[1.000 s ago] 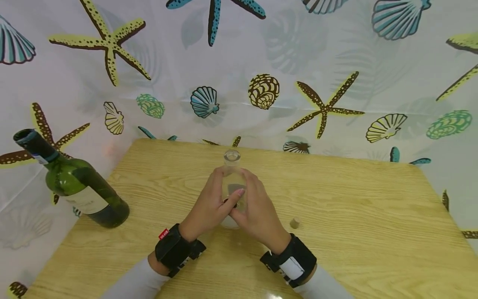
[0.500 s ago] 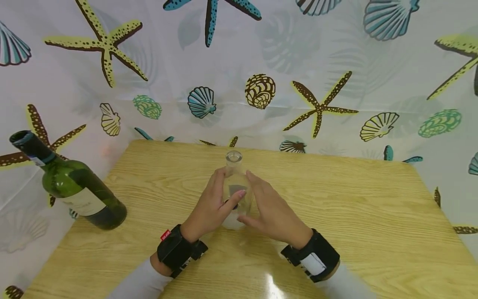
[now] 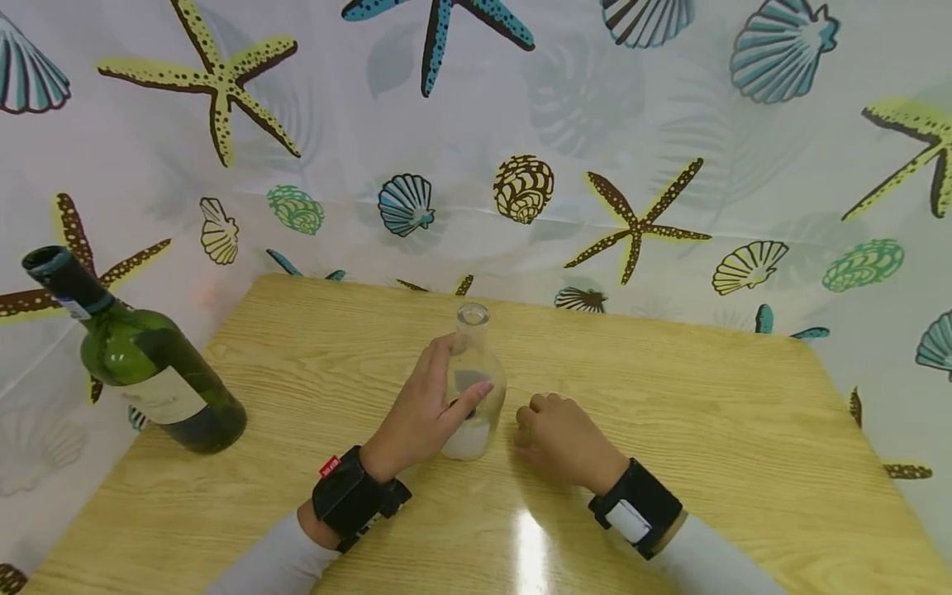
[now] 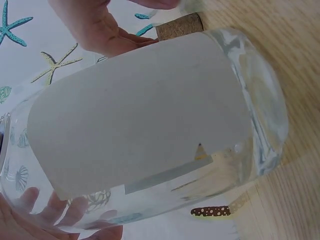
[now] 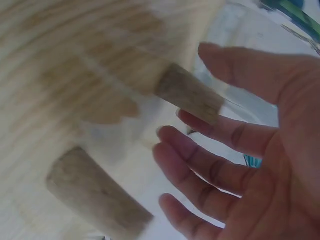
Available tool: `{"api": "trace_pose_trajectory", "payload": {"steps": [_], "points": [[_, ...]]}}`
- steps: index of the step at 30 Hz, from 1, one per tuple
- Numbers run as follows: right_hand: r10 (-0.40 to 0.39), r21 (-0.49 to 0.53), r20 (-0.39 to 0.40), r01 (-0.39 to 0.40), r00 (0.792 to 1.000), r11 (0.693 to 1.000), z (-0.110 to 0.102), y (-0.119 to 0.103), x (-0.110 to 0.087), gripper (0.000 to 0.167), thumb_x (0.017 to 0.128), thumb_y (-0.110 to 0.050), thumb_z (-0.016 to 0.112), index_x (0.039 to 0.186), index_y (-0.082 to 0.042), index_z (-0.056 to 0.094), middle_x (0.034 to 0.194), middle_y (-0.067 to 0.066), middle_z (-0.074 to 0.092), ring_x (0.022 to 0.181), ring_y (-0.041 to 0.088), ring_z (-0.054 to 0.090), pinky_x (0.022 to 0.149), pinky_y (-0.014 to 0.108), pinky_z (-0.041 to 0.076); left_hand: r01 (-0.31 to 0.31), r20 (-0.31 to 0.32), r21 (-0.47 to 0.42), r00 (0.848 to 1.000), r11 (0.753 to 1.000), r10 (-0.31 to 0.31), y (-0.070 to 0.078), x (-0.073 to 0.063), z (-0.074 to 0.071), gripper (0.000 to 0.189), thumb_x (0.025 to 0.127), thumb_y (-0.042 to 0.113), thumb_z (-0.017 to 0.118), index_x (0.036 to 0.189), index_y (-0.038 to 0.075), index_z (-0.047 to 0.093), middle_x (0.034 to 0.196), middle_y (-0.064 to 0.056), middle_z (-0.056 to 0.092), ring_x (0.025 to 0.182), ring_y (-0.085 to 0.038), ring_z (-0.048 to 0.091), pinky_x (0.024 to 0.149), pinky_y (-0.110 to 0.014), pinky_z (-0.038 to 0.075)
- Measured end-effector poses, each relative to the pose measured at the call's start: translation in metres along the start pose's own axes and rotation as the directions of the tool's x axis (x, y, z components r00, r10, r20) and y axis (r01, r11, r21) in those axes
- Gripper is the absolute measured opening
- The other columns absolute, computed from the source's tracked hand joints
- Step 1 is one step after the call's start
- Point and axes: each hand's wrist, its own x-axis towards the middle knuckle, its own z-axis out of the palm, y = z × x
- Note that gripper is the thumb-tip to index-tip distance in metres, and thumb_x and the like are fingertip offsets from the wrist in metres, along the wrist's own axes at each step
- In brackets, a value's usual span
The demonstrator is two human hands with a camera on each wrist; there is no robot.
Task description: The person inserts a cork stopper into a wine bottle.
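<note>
A clear glass bottle [image 3: 483, 372] with a narrow neck stands upright on the wooden table, its mouth uncovered. My left hand [image 3: 416, 413] grips it from the left, thumb across the front; in the left wrist view the fingers [image 4: 75, 210] show through the glass, beside a pale label [image 4: 140, 115]. To the right of the bottle, my right hand [image 3: 565, 442] is low over the table with bent fingers. A cork [image 4: 180, 28] is at its fingers in the left wrist view. The right wrist view shows blurred, doubled cork shapes [image 5: 190, 92], with the thumb and fingers spread around one.
A green wine bottle [image 3: 164, 372] with a cream label stands at the table's left edge. Behind the wooden table [image 3: 669, 397] hangs a white cloth [image 3: 461, 124] printed with starfish and shells.
My right hand has left the glass bottle's right side and moved right and down to the table. The cork, visible earlier, is hidden from the head view. My left hand keeps its grip.
</note>
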Motion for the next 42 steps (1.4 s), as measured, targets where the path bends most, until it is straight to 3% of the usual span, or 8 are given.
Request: {"api": "trace_pose_trajectory", "payload": {"steps": [6, 11, 20, 26, 30, 33, 38, 42], "points": [[0.031, -0.077, -0.003, -0.032, 1.000, 0.997, 0.013, -0.002, 0.001, 0.019, 0.087, -0.022, 0.079, 0.091, -0.008, 0.066, 0.079, 0.002, 0.057, 0.071, 0.019, 0.053, 0.065, 0.033, 0.044, -0.001, 0.001, 0.017, 1.000, 1.000, 0.001, 0.000, 0.001, 0.001, 0.055, 0.102, 0.030, 0.060, 0.144, 0.003, 0.036, 0.142, -0.017, 0.044, 0.134, -0.029, 0.044, 0.107, -0.050, 0.043], [-0.031, -0.068, -0.097, 0.024, 0.995, 0.997, 0.004, 0.002, 0.002, 0.015, 0.084, -0.011, 0.079, 0.090, -0.009, 0.066, 0.079, 0.001, 0.059, 0.067, 0.016, 0.053, 0.059, 0.029, 0.044, -0.007, -0.002, 0.038, 1.000, 0.999, 0.007, 0.001, 0.002, 0.001, 0.055, 0.103, 0.030, 0.060, 0.144, 0.002, 0.036, 0.141, -0.018, 0.044, 0.132, -0.030, 0.045, 0.106, -0.049, 0.044], [-0.116, 0.071, -0.150, 0.128, 0.982, 0.989, -0.038, 0.002, 0.002, 0.016, 0.084, -0.004, 0.080, 0.090, -0.014, 0.069, 0.095, 0.001, 0.065, 0.082, 0.017, 0.061, 0.070, 0.029, 0.052, -0.033, 0.020, 0.036, 0.999, 0.999, 0.032, 0.003, 0.004, 0.001, 0.054, 0.103, 0.026, 0.060, 0.143, 0.001, 0.035, 0.141, -0.020, 0.043, 0.129, -0.032, 0.047, 0.104, -0.049, 0.045], [-0.046, 0.139, -0.181, 0.072, 0.982, 0.988, -0.076, -0.001, -0.005, 0.022, 0.086, -0.004, 0.079, 0.098, -0.012, 0.063, 0.097, -0.001, 0.064, 0.085, 0.015, 0.060, 0.073, 0.033, 0.052, -0.067, 0.051, 0.032, 0.997, 0.997, 0.066, 0.008, 0.005, 0.009, 0.057, 0.100, 0.025, 0.064, 0.143, 0.000, 0.034, 0.138, -0.021, 0.044, 0.124, -0.032, 0.047, 0.103, -0.049, 0.045], [0.003, 0.119, -0.200, 0.022, 0.980, 0.993, -0.103, -0.002, -0.010, 0.026, 0.087, -0.007, 0.078, 0.107, -0.010, 0.062, 0.098, -0.001, 0.066, 0.086, 0.017, 0.062, 0.074, 0.036, 0.053, -0.092, 0.065, 0.059, 0.994, 0.994, 0.088, 0.011, 0.005, 0.013, 0.059, 0.100, 0.027, 0.064, 0.143, 0.001, 0.034, 0.138, -0.021, 0.044, 0.124, -0.031, 0.049, 0.102, -0.048, 0.047], [-0.013, 0.092, -0.236, 0.036, 0.972, 0.995, -0.121, -0.004, -0.010, 0.030, 0.090, -0.008, 0.075, 0.117, -0.008, 0.063, 0.099, 0.000, 0.067, 0.087, 0.018, 0.064, 0.074, 0.037, 0.055, -0.099, 0.082, 0.056, 0.992, 0.993, 0.094, 0.012, 0.005, 0.013, 0.059, 0.100, 0.028, 0.063, 0.143, 0.001, 0.034, 0.139, -0.021, 0.044, 0.127, -0.031, 0.048, 0.104, -0.049, 0.046], [-0.107, 0.060, -0.371, 0.139, 0.922, 0.989, -0.144, -0.006, -0.007, 0.029, 0.089, -0.006, 0.075, 0.117, -0.008, 0.069, 0.092, 0.000, 0.064, 0.080, 0.015, 0.060, 0.069, 0.034, 0.052, -0.022, 0.113, -0.080, 0.993, 0.997, 0.031, 0.006, 0.002, 0.009, 0.070, 0.100, 0.029, 0.065, 0.152, 0.006, 0.025, 0.151, -0.018, 0.034, 0.135, -0.030, 0.042, 0.108, -0.052, 0.041], [-0.130, 0.098, -0.443, 0.192, 0.887, 0.977, -0.155, -0.010, -0.001, 0.026, 0.088, -0.004, 0.075, 0.113, -0.008, 0.068, 0.092, -0.001, 0.062, 0.081, 0.012, 0.056, 0.068, 0.032, 0.050, 0.035, 0.083, -0.273, 0.996, 0.961, -0.013, -0.007, -0.002, 0.005, 0.080, 0.097, 0.021, 0.069, 0.157, 0.010, 0.017, 0.160, -0.015, 0.026, 0.147, -0.031, 0.030, 0.115, -0.059, 0.030]]}}
